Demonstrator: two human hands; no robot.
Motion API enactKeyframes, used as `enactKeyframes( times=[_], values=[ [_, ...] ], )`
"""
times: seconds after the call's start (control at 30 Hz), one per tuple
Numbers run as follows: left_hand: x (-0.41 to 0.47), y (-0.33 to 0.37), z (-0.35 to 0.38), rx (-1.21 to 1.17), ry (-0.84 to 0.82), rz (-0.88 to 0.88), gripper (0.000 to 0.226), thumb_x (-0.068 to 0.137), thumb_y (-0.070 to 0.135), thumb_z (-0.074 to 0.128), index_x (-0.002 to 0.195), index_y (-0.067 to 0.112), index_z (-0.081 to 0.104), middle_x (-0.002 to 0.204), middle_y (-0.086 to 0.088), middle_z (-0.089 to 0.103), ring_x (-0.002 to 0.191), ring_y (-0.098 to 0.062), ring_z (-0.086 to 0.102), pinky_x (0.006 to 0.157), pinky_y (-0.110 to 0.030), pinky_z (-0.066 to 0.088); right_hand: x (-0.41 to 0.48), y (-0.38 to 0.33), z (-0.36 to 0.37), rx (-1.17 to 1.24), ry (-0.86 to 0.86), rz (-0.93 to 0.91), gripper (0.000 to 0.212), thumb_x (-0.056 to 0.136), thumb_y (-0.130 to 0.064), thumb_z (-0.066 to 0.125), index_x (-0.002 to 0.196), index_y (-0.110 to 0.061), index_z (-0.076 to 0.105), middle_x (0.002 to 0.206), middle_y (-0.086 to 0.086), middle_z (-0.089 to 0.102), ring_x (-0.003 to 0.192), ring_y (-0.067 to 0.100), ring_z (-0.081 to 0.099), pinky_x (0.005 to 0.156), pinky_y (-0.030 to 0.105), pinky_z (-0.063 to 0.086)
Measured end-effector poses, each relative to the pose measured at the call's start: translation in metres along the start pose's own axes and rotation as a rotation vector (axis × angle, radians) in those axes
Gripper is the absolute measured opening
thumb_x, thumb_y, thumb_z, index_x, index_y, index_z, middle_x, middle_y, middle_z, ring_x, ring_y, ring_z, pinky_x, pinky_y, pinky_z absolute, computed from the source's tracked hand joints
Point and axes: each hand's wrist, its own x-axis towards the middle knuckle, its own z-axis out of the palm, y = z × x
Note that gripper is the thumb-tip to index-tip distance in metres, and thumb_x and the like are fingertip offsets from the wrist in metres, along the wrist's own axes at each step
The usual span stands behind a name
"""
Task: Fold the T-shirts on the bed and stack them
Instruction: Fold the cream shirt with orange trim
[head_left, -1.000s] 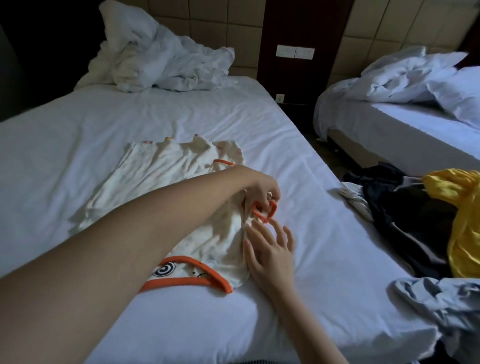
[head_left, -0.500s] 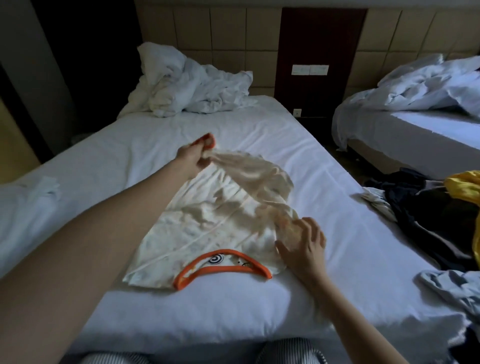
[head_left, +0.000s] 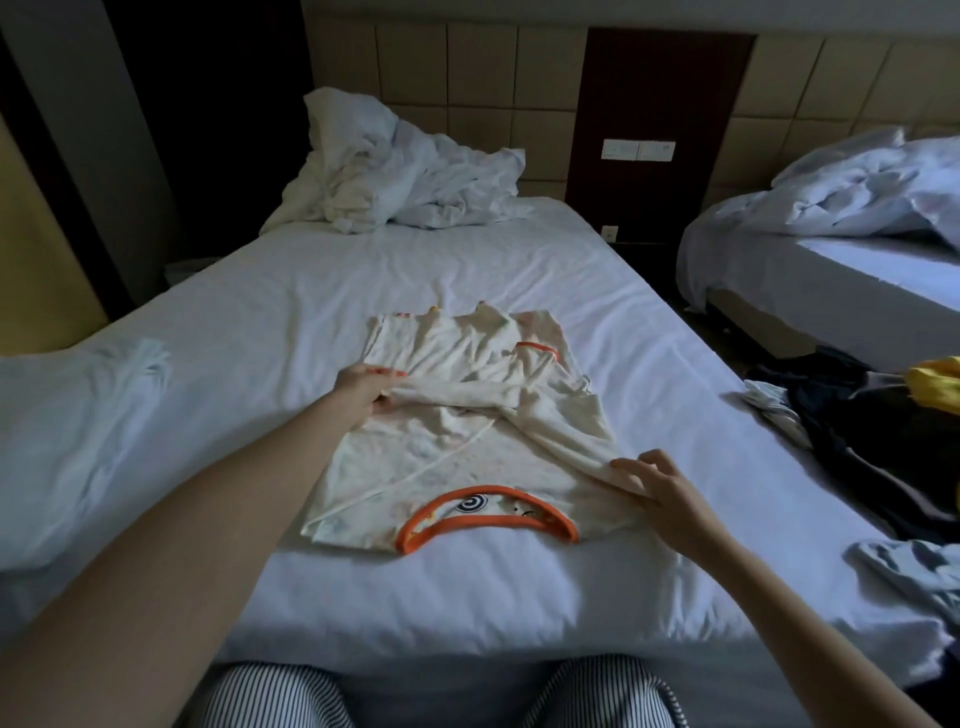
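Observation:
A cream T-shirt (head_left: 457, 452) with an orange collar lies on the white bed (head_left: 270, 291), collar toward me. Its right side is folded over the middle, and an orange-trimmed sleeve edge shows near the top. My left hand (head_left: 363, 392) grips the folded fabric at the shirt's left edge, thumb under and fingers over it. My right hand (head_left: 660, 491) rests on the shirt's right shoulder with straight fingers, pressing the cloth against the mattress.
A pile of dark, yellow and pale blue clothes (head_left: 878, 447) lies at the bed's right edge. A crumpled white duvet (head_left: 405, 182) sits at the head. A folded pale garment (head_left: 130, 374) lies left. A second bed (head_left: 831, 249) stands right.
My left hand carried the shirt's right sleeve from the right side across to the left and laid it down. My right hand stayed pressing on the shirt's right shoulder. The camera tilted up.

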Motion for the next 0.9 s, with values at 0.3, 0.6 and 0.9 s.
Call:
enactKeyframes(
  times=[0.3, 0.6, 0.9],
  values=[
    [0.022, 0.045, -0.002, 0.04, 0.149, 0.22, 0.021, 0.092, 0.0, 0.049, 0.098, 0.018, 0.057, 0.108, -0.01, 0.058, 0.079, -0.022, 0.06, 0.054, -0.029, 0.05, -0.026, 0.011, -0.015, -0.401, -0.083, -0.241, 0.044, 0.084, -0.007, 0.046, 0.123, -0.024, 0.059, 0.117, -0.002, 0.055, 0.09, 0.02, 0.06, 0.076, 0.025, 0.041],
    [0.061, 0.06, 0.013, -0.066, 0.042, 0.205, 0.015, 0.091, 0.002, 0.057, 0.085, 0.015, 0.056, 0.1, -0.012, 0.066, 0.071, -0.013, 0.062, 0.055, -0.024, 0.052, 0.005, -0.002, 0.015, -0.217, 0.047, -0.189, 0.052, 0.097, -0.055, 0.02, 0.1, -0.023, 0.06, 0.126, 0.007, 0.06, 0.121, 0.024, 0.048, 0.092, 0.029, 0.025],
    [0.061, -0.015, -0.018, 0.052, 0.002, 0.039, 0.034, 0.084, 0.015, 0.07, 0.114, 0.006, 0.056, 0.085, -0.007, 0.06, 0.069, -0.017, 0.061, 0.052, -0.028, 0.056, 0.038, -0.016, 0.011, 0.033, 0.073, 0.058, 0.065, 0.078, -0.075, 0.017, 0.122, -0.04, 0.049, 0.132, -0.016, 0.049, 0.136, 0.007, 0.025, 0.107, 0.024, 0.008]
  ],
)
